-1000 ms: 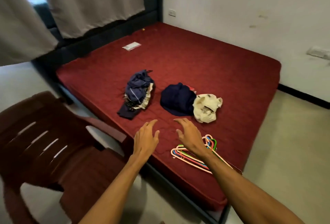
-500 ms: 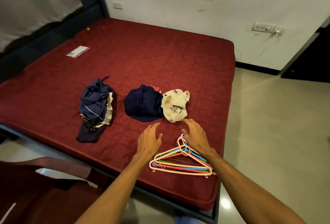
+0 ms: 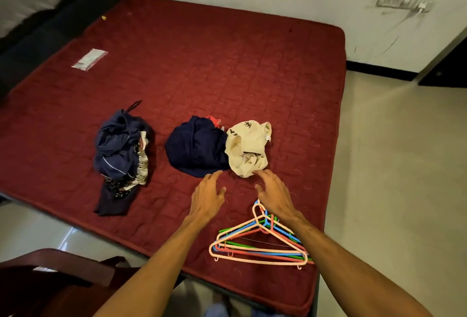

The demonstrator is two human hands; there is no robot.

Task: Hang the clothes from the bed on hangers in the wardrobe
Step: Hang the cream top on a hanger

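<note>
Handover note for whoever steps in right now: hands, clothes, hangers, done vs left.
Left hand: open, empty, over the mattress near the navy garment.
Right hand: open, empty, fingertips by the cream garment.
Navy and patterned pile sits further left.
Hangers stacked at the near edge, untouched.
Done: nothing hung.
Left: all clothes. Wardrobe not in view.

Dim warm room light, glare on the floor (image 3: 68,234), wide-angle bending at edges
</note>
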